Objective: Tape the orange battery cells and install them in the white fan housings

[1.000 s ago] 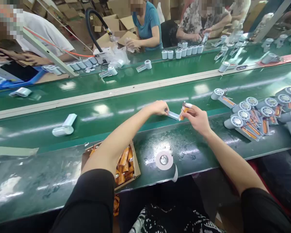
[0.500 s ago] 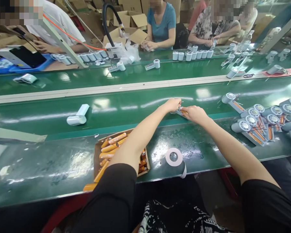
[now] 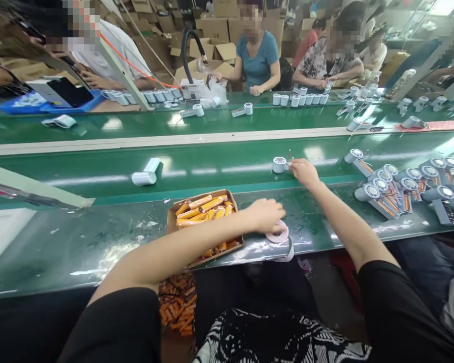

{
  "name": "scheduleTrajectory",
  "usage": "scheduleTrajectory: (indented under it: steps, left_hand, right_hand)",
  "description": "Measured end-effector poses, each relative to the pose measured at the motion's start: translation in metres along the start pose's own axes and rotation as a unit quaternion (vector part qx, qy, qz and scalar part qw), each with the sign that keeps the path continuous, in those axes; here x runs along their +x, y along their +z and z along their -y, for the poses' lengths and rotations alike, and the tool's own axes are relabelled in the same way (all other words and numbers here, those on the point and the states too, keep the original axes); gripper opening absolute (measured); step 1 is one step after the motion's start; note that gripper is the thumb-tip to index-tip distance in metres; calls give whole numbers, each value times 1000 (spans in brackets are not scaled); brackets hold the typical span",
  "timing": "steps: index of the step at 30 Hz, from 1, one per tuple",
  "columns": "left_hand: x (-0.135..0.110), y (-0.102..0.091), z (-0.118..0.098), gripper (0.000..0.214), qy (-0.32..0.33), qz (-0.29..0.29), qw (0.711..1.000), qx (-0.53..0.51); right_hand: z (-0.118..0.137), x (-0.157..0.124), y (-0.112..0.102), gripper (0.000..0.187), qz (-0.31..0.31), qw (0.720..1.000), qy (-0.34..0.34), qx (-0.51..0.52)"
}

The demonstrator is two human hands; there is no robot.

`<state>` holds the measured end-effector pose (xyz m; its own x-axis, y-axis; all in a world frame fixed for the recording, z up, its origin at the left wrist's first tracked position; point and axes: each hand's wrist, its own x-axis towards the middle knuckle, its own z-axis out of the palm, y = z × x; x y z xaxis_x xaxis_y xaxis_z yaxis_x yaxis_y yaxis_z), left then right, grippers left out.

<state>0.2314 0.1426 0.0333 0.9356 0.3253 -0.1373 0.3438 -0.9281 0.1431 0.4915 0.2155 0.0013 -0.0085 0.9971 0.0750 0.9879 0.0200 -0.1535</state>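
Observation:
My right hand (image 3: 304,171) pinches the handle end of a light-grey plastic housing (image 3: 279,165) with a round, open-topped head. Thin wires stick up beside its fingertips, and the handle is mostly hidden by the hand. Over the roll of white tape (image 3: 277,234) reaches my left hand (image 3: 267,216), fingers apart and holding nothing visible; whether they touch the roll I cannot tell. A loose tape end hangs over the bench edge. Under my left forearm stands a cardboard box (image 3: 171,222) of orange cylindrical batteries (image 3: 212,202).
Several similar housings (image 3: 386,184) with orange batteries in their handles are heaped at right. Another housing (image 3: 146,174) lies on the green belt (image 3: 219,177) at left. A metal post (image 3: 41,186) slants in at left. Co-workers (image 3: 258,60) sit across the line.
My left hand has left the housing and moved back toward me, over the tape roll. My right hand still holds the housing, now slightly farther right. The camera view has shifted.

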Motion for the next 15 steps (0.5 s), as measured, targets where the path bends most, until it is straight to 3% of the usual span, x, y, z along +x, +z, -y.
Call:
scheduleTrajectory:
  steps: [4,6,7,9,11,13,15]
  left_hand:
    - [-38,32,-27,14,25,23,996,83]
    - [-50,34,-31,21,6,-7,997,80]
    - [-57,33,-33,23,6,-35,997,74]
    - [-77,29,-36,25,10,-113,991,71]
    - [-103,26,-40,27,8,-183,980,83]
    - [-131,29,-42,28,-18,-216,971,102]
    - [-162,35,-39,23,-57,-249,959,120]
  right_hand:
    - [15,-38,5,44,-118,990,52,59]
    - [30,-74,12,47,-146,969,61,191]
    - [38,-95,16,51,-139,945,62,289]
    - [56,-141,22,68,-62,868,50,490]
    - [76,-180,22,84,80,791,2,607]
    - [100,-207,19,77,206,743,-64,633]
    - [126,-221,12,57,277,718,-134,624]
